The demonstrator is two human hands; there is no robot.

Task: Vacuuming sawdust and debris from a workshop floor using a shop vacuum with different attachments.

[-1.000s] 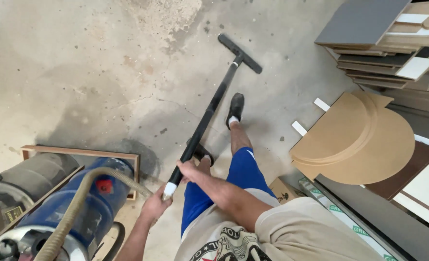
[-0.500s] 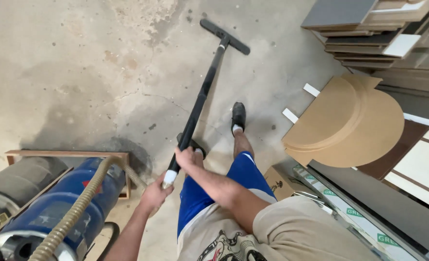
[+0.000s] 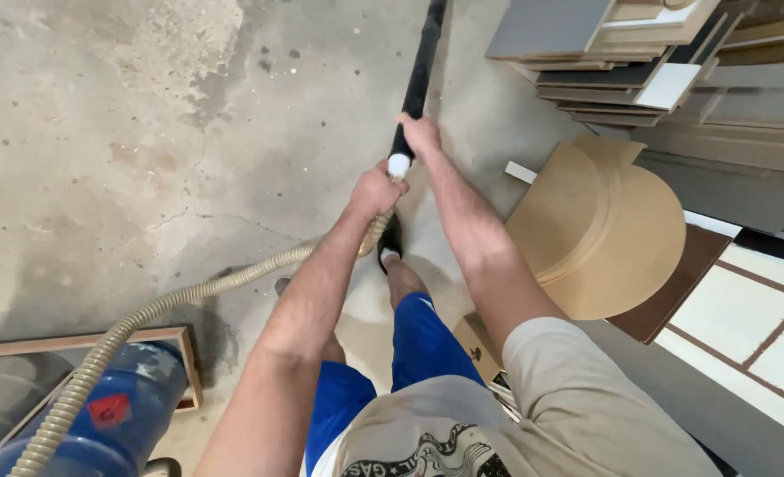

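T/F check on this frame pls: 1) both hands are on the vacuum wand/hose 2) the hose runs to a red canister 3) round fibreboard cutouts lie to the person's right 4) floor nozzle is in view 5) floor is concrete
1) True. The left hand grips where the ribbed hose meets the black wand; the right hand holds the wand just above.
2) False. The hose runs to a blue canister at lower left.
3) True. Tan round cutouts lie stacked on the right, below the stacked boards.
4) False. The wand leaves the top edge of the picture; its nozzle is out of view.
5) True. Stained, cracked concrete floor.
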